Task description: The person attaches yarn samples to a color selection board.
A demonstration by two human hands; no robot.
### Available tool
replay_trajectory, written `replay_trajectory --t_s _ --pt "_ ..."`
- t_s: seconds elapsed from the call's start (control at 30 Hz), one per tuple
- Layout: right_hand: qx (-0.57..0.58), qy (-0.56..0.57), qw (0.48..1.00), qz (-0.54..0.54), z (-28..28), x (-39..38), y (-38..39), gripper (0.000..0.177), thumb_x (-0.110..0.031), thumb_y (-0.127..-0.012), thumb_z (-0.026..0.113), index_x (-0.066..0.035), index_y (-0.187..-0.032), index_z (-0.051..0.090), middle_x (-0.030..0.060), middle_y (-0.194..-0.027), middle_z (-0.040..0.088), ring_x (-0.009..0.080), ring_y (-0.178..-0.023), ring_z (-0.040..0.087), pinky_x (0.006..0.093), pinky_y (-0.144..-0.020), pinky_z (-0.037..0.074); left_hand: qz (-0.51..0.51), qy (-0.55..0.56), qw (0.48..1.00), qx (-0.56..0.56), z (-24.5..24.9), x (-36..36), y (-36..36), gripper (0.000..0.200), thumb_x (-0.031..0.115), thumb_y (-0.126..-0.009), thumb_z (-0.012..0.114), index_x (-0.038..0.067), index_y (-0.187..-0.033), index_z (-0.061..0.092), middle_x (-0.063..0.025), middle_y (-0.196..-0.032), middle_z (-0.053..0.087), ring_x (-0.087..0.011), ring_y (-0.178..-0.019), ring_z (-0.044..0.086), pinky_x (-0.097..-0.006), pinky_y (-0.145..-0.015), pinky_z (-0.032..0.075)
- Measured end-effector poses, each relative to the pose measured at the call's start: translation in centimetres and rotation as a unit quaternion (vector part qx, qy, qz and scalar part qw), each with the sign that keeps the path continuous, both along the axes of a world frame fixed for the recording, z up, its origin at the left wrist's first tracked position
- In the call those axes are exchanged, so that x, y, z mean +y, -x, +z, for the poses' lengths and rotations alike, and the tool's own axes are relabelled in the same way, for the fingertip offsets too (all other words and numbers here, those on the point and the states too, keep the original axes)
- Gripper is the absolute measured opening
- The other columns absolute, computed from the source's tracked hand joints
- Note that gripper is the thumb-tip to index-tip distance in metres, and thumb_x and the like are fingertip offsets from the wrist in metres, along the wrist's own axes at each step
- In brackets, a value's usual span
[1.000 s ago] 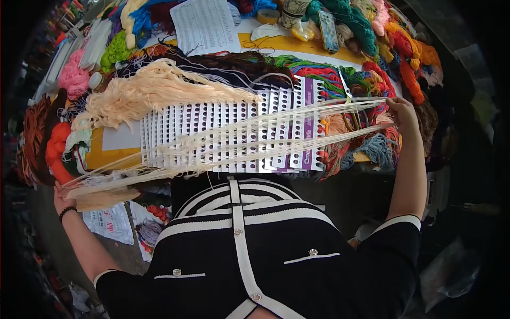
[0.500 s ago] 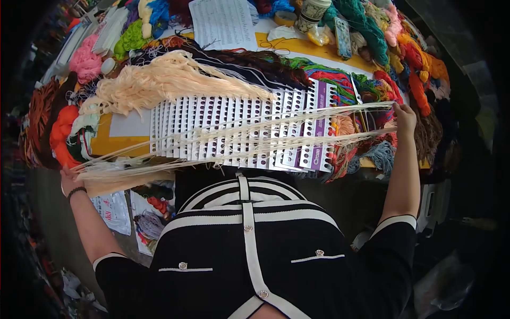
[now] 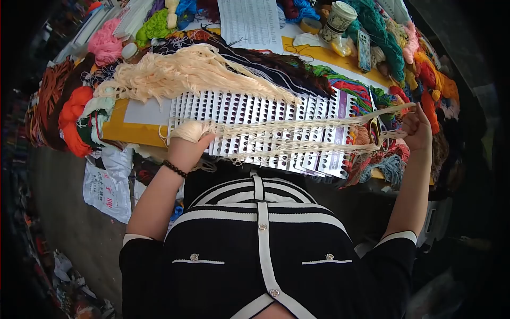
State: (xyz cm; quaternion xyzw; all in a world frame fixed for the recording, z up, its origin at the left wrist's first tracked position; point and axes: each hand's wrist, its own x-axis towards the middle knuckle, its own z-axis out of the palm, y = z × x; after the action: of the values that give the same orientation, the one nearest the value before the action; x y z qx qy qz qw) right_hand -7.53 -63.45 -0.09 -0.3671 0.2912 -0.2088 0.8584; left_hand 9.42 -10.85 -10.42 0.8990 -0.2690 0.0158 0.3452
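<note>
A cream skein of thread [image 3: 287, 126] stretches in two bands between my hands, above the punched white thread cards [image 3: 249, 106]. My left hand [image 3: 192, 140] is closed around the gathered left end, with thread bunched over the fingers. At the other end my right hand [image 3: 417, 130] has its fingers curled in the loop, holding it out. Beyond the cards lies a thick peach hank of thread [image 3: 175, 74]. Scissors [image 3: 375, 127] lie among coloured threads close to my right hand, partly behind the strands.
Hanks of many colours crowd the table edges, with an orange one [image 3: 76, 119] at left. A printed sheet [image 3: 251, 26], a patterned cup [image 3: 339, 22] and a phone [image 3: 364, 50] are at the back. A white plastic bag [image 3: 108, 186] lies below the table's left side.
My left hand has moved right and inward from the far left, so the span of cream thread is shorter. The right hand still holds its end. The view has shifted slightly.
</note>
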Motion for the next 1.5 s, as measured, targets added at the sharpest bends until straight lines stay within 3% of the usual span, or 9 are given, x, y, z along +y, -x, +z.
replay_trajectory --t_s 0.1,0.13,0.17,0.43,0.73,0.97,1.17,1.3,1.5 --pt "-0.035 -0.01 0.998 -0.049 -1.1 -4.0 2.2 0.02 -0.025 -0.093 0.053 -0.008 -0.082 0.053 -0.0059 -0.055 0.033 0.0057 -0.045 0.025 0.0216 -0.039 0.017 -0.051 -0.048 0.992 -0.109 -0.5 1.3 -0.8 0.018 0.021 -0.083 0.06 0.003 -0.083 0.061 -0.0079 -0.072 0.06 -0.0231 -0.059 0.055 -0.0349 -0.056 0.044" --pt "-0.041 -0.018 0.997 -0.06 -1.7 -5.9 3.3 0.021 -0.026 -0.093 0.052 -0.009 -0.081 0.051 -0.0052 -0.055 0.033 0.0064 -0.045 0.024 0.0229 -0.039 0.017 0.011 0.101 0.99 0.101 1.3 1.9 -0.4 0.017 0.02 -0.086 0.058 0.003 -0.083 0.059 -0.0036 -0.067 0.055 -0.0167 -0.055 0.051 -0.0312 -0.051 0.04" --pt "-0.04 -0.017 0.997 -0.065 -1.9 -6.3 3.8 0.021 -0.026 -0.093 0.052 -0.009 -0.081 0.051 -0.0052 -0.055 0.033 0.0064 -0.045 0.024 0.0229 -0.039 0.017 0.072 0.239 0.919 0.306 2.9 2.6 0.0 0.016 0.02 -0.089 0.055 0.004 -0.084 0.058 0.0007 -0.063 0.051 -0.0103 -0.051 0.046 -0.0276 -0.046 0.037" --pt "0.16 0.185 0.942 -0.229 -3.8 -12.3 8.1 0.021 -0.027 -0.091 0.055 -0.011 -0.078 0.057 -0.0061 -0.056 0.038 0.0052 -0.046 0.03 0.0237 -0.041 0.02 0.158 0.645 0.641 0.383 3.3 22.3 -5.9 0.016 0.023 -0.094 0.049 0.008 -0.088 0.053 0.0028 -0.067 0.052 -0.0023 -0.046 0.037 -0.0171 -0.039 0.03" --pt "0.314 0.65 0.62 -0.308 1.9 -7.3 4.6 0.033 -0.033 -0.091 0.054 -0.003 -0.083 0.064 0.0006 -0.066 0.055 0.0097 -0.062 0.049 0.0262 -0.06 0.039 0.465 0.391 0.789 0.094 3.4 38.6 -7.3 0.03 0.022 -0.088 0.056 0.007 -0.114 0.055 0.0009 -0.092 0.061 -0.0051 -0.055 0.04 -0.0199 -0.047 0.034" --pt "0.387 0.624 0.6 -0.318 1.7 -10.6 5.8 0.036 -0.037 -0.091 0.051 -0.006 -0.084 0.066 0.0005 -0.066 0.056 0.0099 -0.061 0.049 0.0271 -0.06 0.04 0.518 0.359 0.772 0.086 2.4 47.1 -6.2 0.024 0.022 -0.084 0.059 0.01 -0.105 0.057 0.0 -0.082 0.06 -0.0074 -0.053 0.041 -0.022 -0.044 0.033" --pt "0.194 0.466 0.856 0.111 3.7 7.7 0.3 0.025 -0.023 -0.087 0.057 -0.004 -0.104 0.063 0.0018 -0.097 0.062 0.0093 -0.077 0.057 0.026 -0.066 0.044 0.344 0.207 0.839 0.368 8.1 24.8 -1.2 0.031 0.037 -0.089 0.054 0.007 -0.095 0.054 -0.0097 -0.079 0.062 -0.0103 -0.049 0.051 -0.02 -0.039 0.039" --pt "0.017 0.347 0.815 0.464 0.0 20.5 -2.5 0.026 -0.011 -0.084 0.062 -0.005 -0.11 0.06 0.0044 -0.09 0.063 0.0146 -0.079 0.058 0.0296 -0.072 0.048 -0.13 0.44 0.595 0.66 7.3 13.8 1.8 0.052 0.047 -0.09 0.05 -0.001 -0.111 0.052 -0.0146 -0.091 0.062 -0.0075 -0.05 0.051 -0.0188 -0.041 0.039" --pt "-0.18 0.596 0.637 0.454 0.4 28.7 -2.3 0.017 -0.003 -0.075 0.057 -0.002 -0.092 0.058 0.0172 -0.08 0.059 0.0358 -0.08 0.059 0.0437 -0.069 0.047 -0.124 0.383 0.671 0.623 11.2 -4.7 7.3 0.047 0.035 -0.095 0.042 -0.001 -0.126 0.045 -0.0117 -0.1 0.058 -0.0036 -0.046 0.041 -0.0154 -0.042 0.033"
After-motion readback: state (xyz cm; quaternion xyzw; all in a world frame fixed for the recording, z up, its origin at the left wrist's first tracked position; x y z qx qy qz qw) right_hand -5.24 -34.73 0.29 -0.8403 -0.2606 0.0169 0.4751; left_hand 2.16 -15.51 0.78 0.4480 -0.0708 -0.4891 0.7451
